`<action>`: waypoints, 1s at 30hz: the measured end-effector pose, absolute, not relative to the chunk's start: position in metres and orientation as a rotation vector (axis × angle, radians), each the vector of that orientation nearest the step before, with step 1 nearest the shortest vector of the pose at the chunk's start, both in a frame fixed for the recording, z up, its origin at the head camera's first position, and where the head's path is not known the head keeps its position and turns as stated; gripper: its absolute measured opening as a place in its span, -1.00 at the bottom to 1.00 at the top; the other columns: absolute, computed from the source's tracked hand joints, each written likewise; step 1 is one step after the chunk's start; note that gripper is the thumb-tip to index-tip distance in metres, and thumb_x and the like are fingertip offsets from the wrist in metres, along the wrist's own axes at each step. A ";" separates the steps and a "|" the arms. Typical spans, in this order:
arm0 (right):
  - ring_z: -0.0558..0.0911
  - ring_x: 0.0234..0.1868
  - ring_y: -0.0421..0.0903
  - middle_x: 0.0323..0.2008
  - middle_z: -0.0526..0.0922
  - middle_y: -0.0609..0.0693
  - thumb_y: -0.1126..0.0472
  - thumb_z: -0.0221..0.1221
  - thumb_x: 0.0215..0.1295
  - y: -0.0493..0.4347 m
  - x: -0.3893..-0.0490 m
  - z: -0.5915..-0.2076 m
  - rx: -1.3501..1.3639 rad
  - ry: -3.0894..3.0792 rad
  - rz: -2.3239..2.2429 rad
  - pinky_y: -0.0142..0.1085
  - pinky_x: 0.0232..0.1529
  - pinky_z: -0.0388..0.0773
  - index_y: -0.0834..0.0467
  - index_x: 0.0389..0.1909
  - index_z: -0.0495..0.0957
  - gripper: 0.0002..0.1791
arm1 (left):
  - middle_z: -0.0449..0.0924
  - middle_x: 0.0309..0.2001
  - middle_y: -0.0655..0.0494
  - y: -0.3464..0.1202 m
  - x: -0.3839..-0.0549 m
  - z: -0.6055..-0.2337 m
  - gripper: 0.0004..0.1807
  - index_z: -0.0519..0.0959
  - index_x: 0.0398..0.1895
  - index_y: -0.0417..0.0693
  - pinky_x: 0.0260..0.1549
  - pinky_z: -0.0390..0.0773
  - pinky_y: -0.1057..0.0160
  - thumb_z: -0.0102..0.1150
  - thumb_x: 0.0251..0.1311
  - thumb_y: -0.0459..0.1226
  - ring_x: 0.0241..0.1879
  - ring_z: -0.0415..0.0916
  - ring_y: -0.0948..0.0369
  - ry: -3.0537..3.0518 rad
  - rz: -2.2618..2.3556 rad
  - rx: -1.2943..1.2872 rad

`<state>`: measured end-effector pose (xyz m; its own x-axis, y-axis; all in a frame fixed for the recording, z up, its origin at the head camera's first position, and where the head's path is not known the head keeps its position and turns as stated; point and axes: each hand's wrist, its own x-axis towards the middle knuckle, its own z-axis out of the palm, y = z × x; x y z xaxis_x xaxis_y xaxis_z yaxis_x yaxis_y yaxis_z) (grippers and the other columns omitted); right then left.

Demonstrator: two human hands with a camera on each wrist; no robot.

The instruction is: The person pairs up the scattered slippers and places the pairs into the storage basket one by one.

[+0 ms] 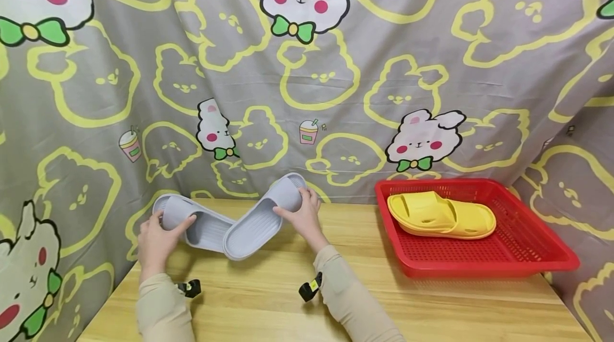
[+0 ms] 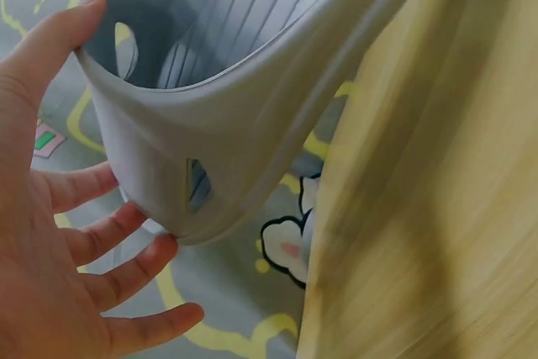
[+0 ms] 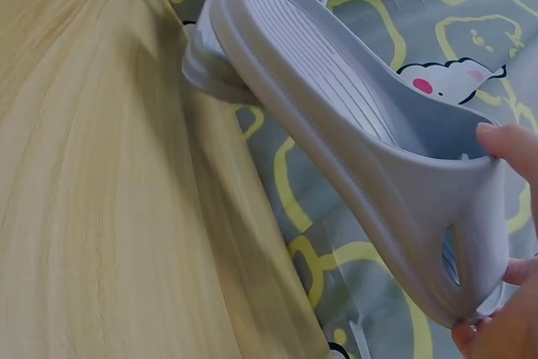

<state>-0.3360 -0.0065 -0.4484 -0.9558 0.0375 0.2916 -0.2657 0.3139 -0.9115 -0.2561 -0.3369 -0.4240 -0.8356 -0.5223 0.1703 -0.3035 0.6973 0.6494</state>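
Two grey slippers are held up over the wooden table, their heel ends meeting in the middle. My left hand pinches the left slipper at its strap, thumb on the strap's edge and fingers along the outer side. By its strap too, the right slipper is gripped in my right hand, with the thumb at the opening. In the head view the right slipper's heel overlaps the front of the left one's. The left wrist view shows the left slipper's strap close up; the right wrist view shows the right slipper tilted.
A red plastic basket stands on the right of the table. Inside it lie yellow slippers, stacked or nested together. A grey curtain with cartoon prints hangs behind and along both sides.
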 end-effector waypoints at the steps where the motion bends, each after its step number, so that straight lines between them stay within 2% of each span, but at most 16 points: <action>1: 0.08 0.42 0.15 0.41 0.12 0.17 -0.15 0.49 -0.15 -0.007 -0.335 -0.448 0.195 -2.314 1.695 0.11 0.31 0.28 0.15 0.30 0.33 -0.02 | 0.08 0.40 -0.45 -0.335 -0.257 -0.424 0.19 0.09 0.51 -0.05 0.07 0.28 -0.38 0.18 -0.08 0.43 0.29 0.12 -0.43 -2.558 -0.893 0.660; 9: 0.07 0.40 0.16 0.44 0.08 0.18 -0.11 0.51 -0.16 -0.009 -0.331 -0.445 0.111 -2.223 1.714 0.08 0.32 0.25 0.16 0.30 0.31 -0.02 | 0.08 0.39 -0.39 -0.326 -0.262 -0.430 0.20 0.16 0.48 -0.05 0.04 0.29 -0.33 0.21 -0.14 0.46 0.25 0.18 -0.38 -2.451 -0.919 0.712; 16: 0.09 0.37 0.20 0.43 0.06 0.18 -0.09 0.51 -0.14 -0.011 -0.324 -0.445 0.042 -2.128 1.710 0.12 0.25 0.30 0.16 0.26 0.30 -0.05 | 0.12 0.37 -0.36 -0.317 -0.266 -0.432 0.20 0.19 0.45 -0.08 0.06 0.28 -0.30 0.21 -0.17 0.47 0.25 0.19 -0.35 -2.357 -0.942 0.755; 23: 0.04 0.40 0.20 0.44 0.03 0.19 -0.09 0.53 -0.18 -0.012 -0.318 -0.447 -0.008 -2.035 1.725 0.11 0.32 0.22 0.17 0.28 0.29 0.00 | 0.15 0.35 -0.34 -0.308 -0.271 -0.432 0.21 0.20 0.44 -0.03 0.08 0.27 -0.27 0.20 -0.21 0.50 0.26 0.17 -0.31 -2.312 -0.935 0.785; 30: 0.02 0.40 0.19 0.44 0.00 0.18 -0.07 0.55 -0.20 -0.015 -0.314 -0.451 -0.008 -1.973 1.733 0.11 0.34 0.18 0.18 0.26 0.27 0.01 | 0.16 0.32 -0.31 -0.302 -0.273 -0.435 0.21 0.25 0.37 -0.09 -0.05 0.35 -0.25 0.18 -0.23 0.52 0.15 0.31 -0.33 -2.308 -0.909 0.792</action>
